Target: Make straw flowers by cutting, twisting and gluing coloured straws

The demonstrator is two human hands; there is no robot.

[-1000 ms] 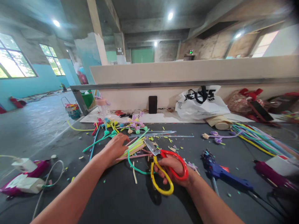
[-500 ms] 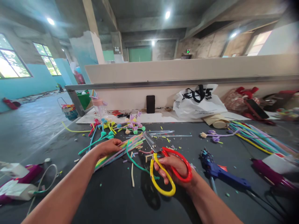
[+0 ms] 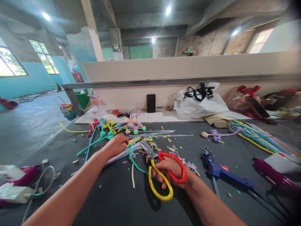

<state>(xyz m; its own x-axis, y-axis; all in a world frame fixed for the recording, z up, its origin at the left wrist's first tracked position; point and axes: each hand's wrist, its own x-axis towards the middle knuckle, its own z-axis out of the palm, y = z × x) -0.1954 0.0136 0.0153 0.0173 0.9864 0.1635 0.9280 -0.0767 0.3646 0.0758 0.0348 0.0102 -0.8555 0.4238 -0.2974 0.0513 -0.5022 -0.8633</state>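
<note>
A person's left hand [image 3: 116, 146] presses on a bundle of coloured stems [image 3: 133, 145], fingers curled over it. The right hand [image 3: 170, 172] is closed through the handles of scissors [image 3: 153, 153], blades meeting the bundle just right of that hand. Short offcuts [image 3: 172, 148] already dot the table [image 3: 113, 197]; most stems look uncut. A blue glue gun [image 3: 219, 172] lies further right, out of the way.

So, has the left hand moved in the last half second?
Yes. The left hand has slid forward and rightward along the coloured sticks, closer to the black phone leaning on the wall.
</note>
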